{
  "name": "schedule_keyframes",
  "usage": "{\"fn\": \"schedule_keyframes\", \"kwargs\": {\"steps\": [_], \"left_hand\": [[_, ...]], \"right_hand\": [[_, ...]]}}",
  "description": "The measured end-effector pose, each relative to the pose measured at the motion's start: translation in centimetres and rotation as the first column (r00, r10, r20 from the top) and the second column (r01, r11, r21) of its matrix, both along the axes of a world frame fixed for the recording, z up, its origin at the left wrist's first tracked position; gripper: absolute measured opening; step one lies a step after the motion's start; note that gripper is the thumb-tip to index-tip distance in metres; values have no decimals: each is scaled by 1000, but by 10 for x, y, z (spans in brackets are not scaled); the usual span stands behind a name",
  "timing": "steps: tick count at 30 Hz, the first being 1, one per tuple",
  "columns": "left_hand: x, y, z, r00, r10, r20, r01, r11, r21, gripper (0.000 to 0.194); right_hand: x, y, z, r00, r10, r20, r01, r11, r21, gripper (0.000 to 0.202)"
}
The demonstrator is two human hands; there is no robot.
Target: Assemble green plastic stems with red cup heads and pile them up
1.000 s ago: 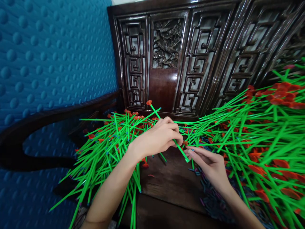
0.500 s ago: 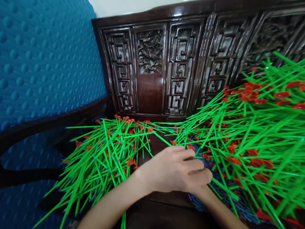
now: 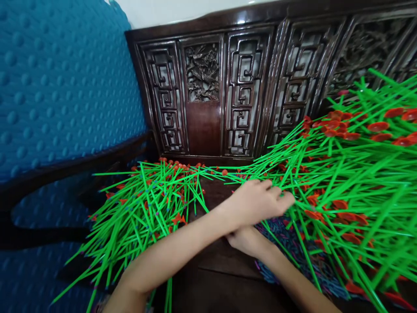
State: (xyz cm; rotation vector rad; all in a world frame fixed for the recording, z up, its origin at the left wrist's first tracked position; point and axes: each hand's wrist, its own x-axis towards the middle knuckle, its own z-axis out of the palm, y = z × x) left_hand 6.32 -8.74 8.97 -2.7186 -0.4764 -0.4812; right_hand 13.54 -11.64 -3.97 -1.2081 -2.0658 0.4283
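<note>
Left grip (image 3: 260, 200) curled, right grip (image 3: 246, 240) half-hidden; cannot tell whether either holds anything. Green sticks (image 3: 384, 182) look light, stiffish; best pinched mid-shaft.

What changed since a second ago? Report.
The left hand, which held a stick, has moved right toward the right pile; whether it still grips the stick is unclear. The right hand has moved left, partly beneath it. The left pile and panel stayed put.

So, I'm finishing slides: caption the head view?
Left hand crossed over right hand, amid green sticks with red cup-shaped ends.
</note>
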Motion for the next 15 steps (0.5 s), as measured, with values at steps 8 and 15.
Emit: {"fn": "schedule_keyframes", "kwargs": {"steps": [8, 15], "left_hand": [[44, 94, -34, 998, 24, 61, -6, 961, -278, 80], [7, 142, -70, 867, 352, 354, -121, 837, -534, 59]], "right_hand": [[0, 4, 7, 944, 227, 238, -198, 970, -139, 26], [3, 5, 5, 927, 181, 329, -148, 981, -124, 22]]}}
